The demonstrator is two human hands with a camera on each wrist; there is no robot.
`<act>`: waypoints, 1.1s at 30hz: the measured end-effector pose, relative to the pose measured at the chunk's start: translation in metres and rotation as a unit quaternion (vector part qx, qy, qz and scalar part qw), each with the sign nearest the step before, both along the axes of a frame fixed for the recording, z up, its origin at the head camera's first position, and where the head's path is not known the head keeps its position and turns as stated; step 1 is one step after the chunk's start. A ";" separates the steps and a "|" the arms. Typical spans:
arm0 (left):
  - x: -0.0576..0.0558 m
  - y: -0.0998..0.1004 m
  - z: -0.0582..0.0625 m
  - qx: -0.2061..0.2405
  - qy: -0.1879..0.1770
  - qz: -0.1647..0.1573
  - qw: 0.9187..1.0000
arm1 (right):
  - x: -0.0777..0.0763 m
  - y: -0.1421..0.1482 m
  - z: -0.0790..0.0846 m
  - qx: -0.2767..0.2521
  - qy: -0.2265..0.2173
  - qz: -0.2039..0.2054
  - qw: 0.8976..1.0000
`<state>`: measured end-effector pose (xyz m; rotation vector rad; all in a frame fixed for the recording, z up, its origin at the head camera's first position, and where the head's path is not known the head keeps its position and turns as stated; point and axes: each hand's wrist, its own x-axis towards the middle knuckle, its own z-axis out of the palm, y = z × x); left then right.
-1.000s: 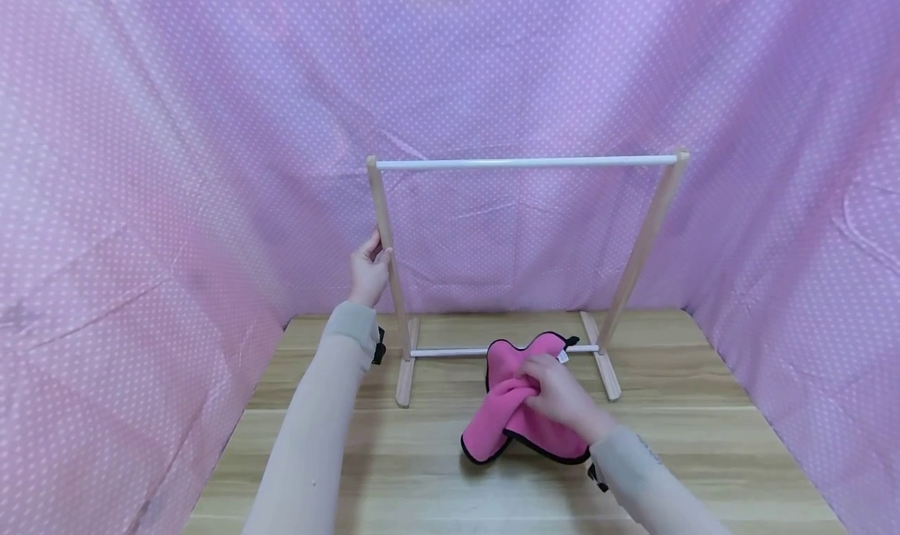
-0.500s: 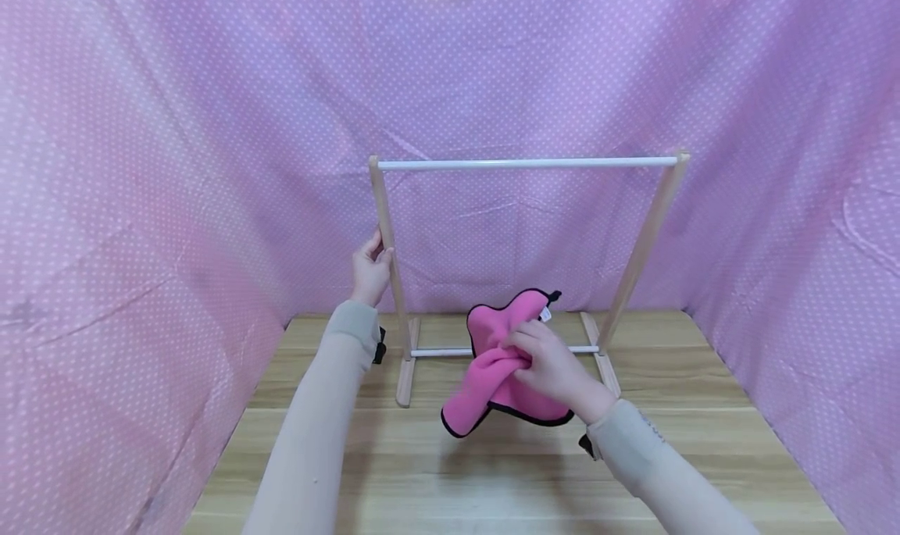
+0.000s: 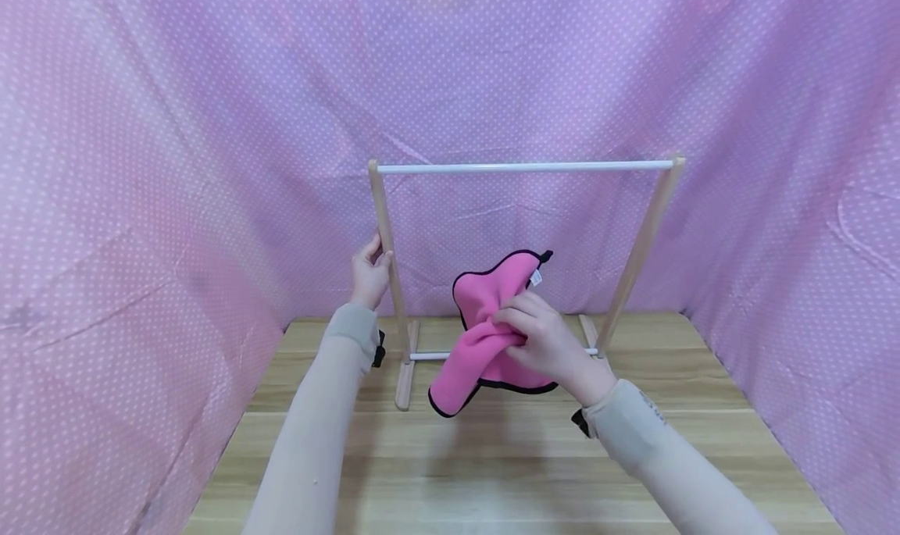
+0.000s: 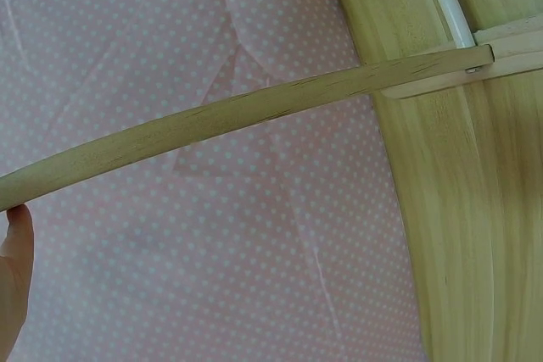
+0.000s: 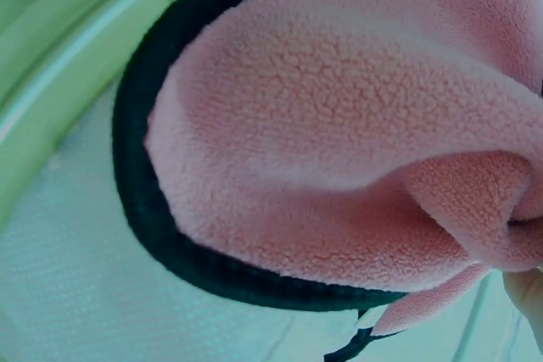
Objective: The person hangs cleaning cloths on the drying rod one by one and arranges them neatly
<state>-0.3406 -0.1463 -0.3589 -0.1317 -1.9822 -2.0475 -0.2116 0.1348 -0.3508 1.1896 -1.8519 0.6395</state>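
A pink fleecy cloth (image 3: 485,355) with black edging, a white tag and a small black loop is bunched at its middle. My right hand (image 3: 544,336) pinches it there and holds it above the table, in front of the rack. In the right wrist view the cloth (image 5: 339,99) fills most of the picture, its pinched folds at the right edge. My left hand (image 3: 370,273) grips the left wooden post (image 3: 391,262) of the rack about halfway up. Only a fingertip of that hand shows beside the post in the left wrist view.
The rack has a white top bar (image 3: 520,167), a right post (image 3: 643,246) and a lower white bar (image 3: 429,356), partly hidden by the cloth. It stands on a wood-grain table (image 3: 337,457). Pink dotted curtains (image 3: 520,66) surround the table at the back and sides.
My right hand has lifted the pink cloth up from the table and moved it a little to the left, toward the rack. My left hand has stayed on the post.
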 end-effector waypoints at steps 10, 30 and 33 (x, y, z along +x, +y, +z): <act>0.004 0.002 0.000 -0.001 0.006 0.010 1.000 | -0.001 -0.003 0.028 -0.017 0.045 0.014 0.999; 0.002 0.001 -0.001 0.006 0.013 0.009 1.000 | -0.017 -0.011 0.084 -0.036 0.134 0.014 0.990; 0.001 0.000 0.000 0.001 0.010 0.007 1.000 | -0.022 -0.015 0.093 -0.043 0.146 0.019 0.988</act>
